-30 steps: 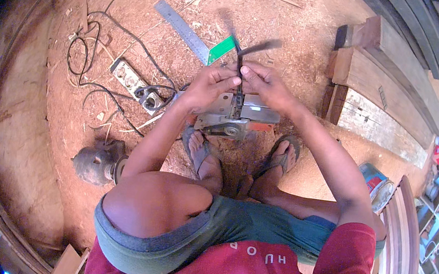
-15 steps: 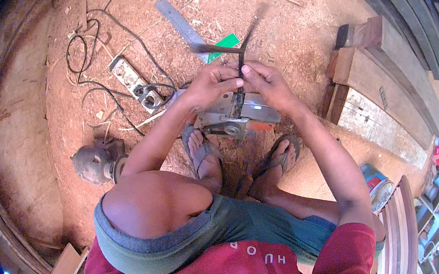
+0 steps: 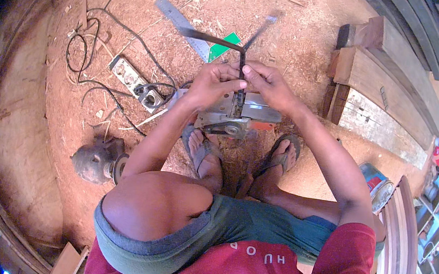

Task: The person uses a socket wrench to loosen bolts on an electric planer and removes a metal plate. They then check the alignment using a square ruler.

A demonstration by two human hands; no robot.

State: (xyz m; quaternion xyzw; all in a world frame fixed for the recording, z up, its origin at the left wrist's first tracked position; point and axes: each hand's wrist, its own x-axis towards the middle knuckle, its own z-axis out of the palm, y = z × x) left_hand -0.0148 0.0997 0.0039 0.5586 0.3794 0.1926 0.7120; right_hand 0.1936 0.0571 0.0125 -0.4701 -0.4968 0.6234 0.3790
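Note:
Both hands are closed on the stem of a dark, three-armed Y-shaped wrench [image 3: 225, 42]. My left hand [image 3: 216, 85] pinches it from the left, and my right hand [image 3: 269, 87] from the right. Two arms of the wrench spread out beyond my fingers; the tip of the upper right one is blurred. Its stem runs down to a power planer [image 3: 221, 120] lying upside down between my feet, with its metal sole facing up. Where the wrench meets the planer is partly covered by my fingers.
A steel ruler [image 3: 176, 18] and a green flat piece [image 3: 224, 45] lie beyond my hands. On the left are a white power strip [image 3: 134, 81] with black cords and a dark power tool [image 3: 94, 163]. Thick timber beams [image 3: 386, 96] and a tin can [image 3: 376, 186] stand at right.
The wrench has turned a little clockwise between my fingers: its left arm has swung upward and its upper arm leans farther right. My hands and the planer stay nearly in place.

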